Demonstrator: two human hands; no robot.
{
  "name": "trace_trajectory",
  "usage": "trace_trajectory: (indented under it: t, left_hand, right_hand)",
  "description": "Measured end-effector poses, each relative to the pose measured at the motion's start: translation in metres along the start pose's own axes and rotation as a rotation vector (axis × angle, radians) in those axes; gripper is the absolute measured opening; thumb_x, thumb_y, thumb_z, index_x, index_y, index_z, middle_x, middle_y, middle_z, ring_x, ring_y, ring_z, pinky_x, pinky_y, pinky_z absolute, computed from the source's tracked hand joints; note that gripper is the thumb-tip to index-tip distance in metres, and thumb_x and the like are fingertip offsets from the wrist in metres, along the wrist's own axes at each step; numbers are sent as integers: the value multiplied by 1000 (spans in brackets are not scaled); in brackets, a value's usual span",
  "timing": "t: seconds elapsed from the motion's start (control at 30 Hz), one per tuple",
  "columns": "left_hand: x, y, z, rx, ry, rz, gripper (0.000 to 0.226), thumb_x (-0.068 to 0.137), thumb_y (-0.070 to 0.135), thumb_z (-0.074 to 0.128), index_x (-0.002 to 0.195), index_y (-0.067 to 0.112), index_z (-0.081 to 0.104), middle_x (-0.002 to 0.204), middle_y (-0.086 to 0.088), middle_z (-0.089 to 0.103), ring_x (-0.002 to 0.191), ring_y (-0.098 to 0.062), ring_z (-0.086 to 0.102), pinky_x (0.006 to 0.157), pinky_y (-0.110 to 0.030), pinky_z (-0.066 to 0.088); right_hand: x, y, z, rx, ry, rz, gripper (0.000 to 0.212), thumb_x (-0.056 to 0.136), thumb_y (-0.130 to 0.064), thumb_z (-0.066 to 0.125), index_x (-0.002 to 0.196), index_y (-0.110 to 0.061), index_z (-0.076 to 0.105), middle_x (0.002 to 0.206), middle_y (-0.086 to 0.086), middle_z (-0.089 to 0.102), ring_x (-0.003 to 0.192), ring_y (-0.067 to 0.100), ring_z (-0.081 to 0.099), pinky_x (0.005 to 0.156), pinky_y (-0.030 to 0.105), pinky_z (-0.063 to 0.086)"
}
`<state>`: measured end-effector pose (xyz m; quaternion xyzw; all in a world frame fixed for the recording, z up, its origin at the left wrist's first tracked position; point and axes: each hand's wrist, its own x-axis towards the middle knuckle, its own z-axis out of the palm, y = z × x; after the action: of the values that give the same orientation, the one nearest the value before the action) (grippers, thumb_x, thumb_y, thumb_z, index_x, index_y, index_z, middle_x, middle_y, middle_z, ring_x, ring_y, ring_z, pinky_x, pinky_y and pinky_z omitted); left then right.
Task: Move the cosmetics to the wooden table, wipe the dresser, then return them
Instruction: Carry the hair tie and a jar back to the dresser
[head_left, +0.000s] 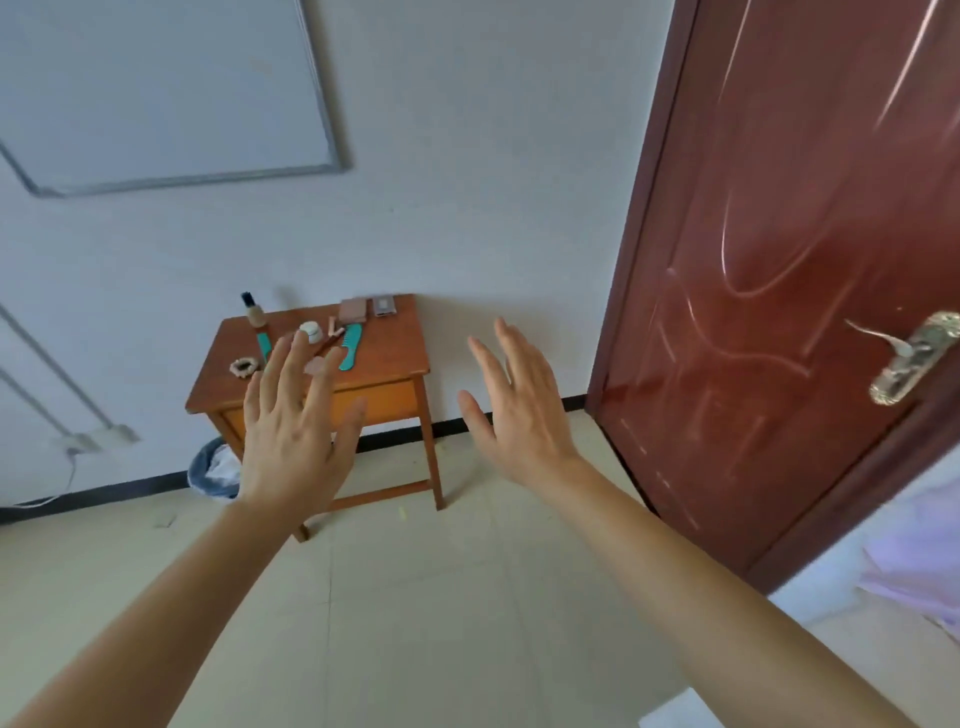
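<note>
2 bare forearms reach forward from the bottom edge, over a pale beige tiled floor (415, 597). The left hand (296, 431) is raised with its back to the camera, fingers straight and spread wide, holding nothing. The right hand (519, 410) is level with it and well apart from it. It is also flat and spread, and it holds nothing. At the right edge lies a patch of pale lilac cloth (924, 545), too blurred to tell more.

Beyond the hands, a small reddish-brown wooden table with a drawer front (389, 364) stands against the white wall. The left hand's fingertips cover part of its top in this view.

The cosmetics lie on that tabletop:
- a teal plastic comb (351, 347) near the middle
- a small white round jar (310, 332) to its left
- a thin brown stick-like item (332, 339) between the 2
- a second teal piece (264, 344), partly behind the left fingers
- a pale ruffled hair tie (244, 367) at the left edge
- a beige bottle with a dark cap (253, 310), upright at the back left corner
- a flat brown compact (353, 309) and a small grey case (385, 305), side by side along the back edge

A blue bin with a white liner (213, 467) sits on the floor left of the table legs. A white power strip (93, 439) is on the wall further left, and a framed whiteboard (156, 88) hangs above. A glossy red-brown door (779, 234) with a brass lever handle (914, 358) fills the right side.
</note>
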<state>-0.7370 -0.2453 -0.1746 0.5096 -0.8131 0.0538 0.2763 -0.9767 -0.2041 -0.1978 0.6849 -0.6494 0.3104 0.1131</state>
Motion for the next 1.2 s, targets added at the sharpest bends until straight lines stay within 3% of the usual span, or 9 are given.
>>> trace_trajectory:
  t: [0.13, 0.37, 0.53, 0.73, 0.9, 1.03, 1.2]
  left_hand:
    - [32, -39, 25, 22, -15, -91, 59, 97, 51, 29, 149, 21, 30, 161, -8, 15, 149, -25, 5, 116, -48, 7]
    - [120, -102, 88, 83, -71, -174, 58, 99, 54, 29, 150, 25, 27, 162, -5, 12, 149, -24, 3, 118, -52, 10]
    - [188, -146, 112, 131, -62, -262, 54, 100, 49, 31, 146, 20, 32, 159, -10, 19, 148, -28, 9, 116, -56, 16]
    - [237, -210, 125, 189, -107, -347, 58, 97, 50, 34, 147, 20, 33, 160, -9, 18, 148, -27, 8, 118, -54, 13]
    - [266, -279, 157, 210, -162, -393, 60, 98, 49, 35, 151, 22, 27, 161, -9, 11, 149, -27, 3, 119, -54, 10]
    - [298, -352, 197, 246, -242, -413, 66, 96, 58, 23, 153, 28, 14, 163, -4, -1, 149, -25, -6, 120, -52, 4]
    - [347, -440, 238, 230, -338, -404, 68, 93, 61, 14, 153, 30, 6, 163, -1, -8, 149, -23, -11, 120, -50, 2]
  right_hand:
    - [53, 0, 50, 8, -39, -45, 59, 101, -43, 42, 151, -14, 33, 160, 16, 20, 148, 29, 19, 118, 46, 25]
    - [166, 27, 153, 72, -97, -60, 69, 99, -54, 39, 155, -20, 18, 164, 12, 5, 151, 28, 7, 120, 47, 21]
    - [267, 42, 219, 82, -156, -30, 80, 95, -67, 29, 156, -26, -2, 164, 11, -10, 151, 30, -6, 121, 48, 9]
    - [345, 24, 295, 89, -257, -116, 83, 91, -75, 15, 156, -28, -6, 164, 8, -13, 151, 29, -8, 120, 50, 9]
    - [385, 2, 361, 63, -325, -203, 82, 95, -69, 28, 156, -27, -5, 163, 9, -15, 150, 30, -9, 118, 46, 5]
    - [422, -14, 416, 39, -393, -215, 80, 96, -64, 32, 155, -28, -9, 162, 7, -21, 150, 29, -14, 117, 44, -4]
    - [469, -37, 483, -33, -484, -138, 80, 96, -61, 34, 154, -29, -11, 162, 5, -21, 149, 27, -15, 120, 45, 4]
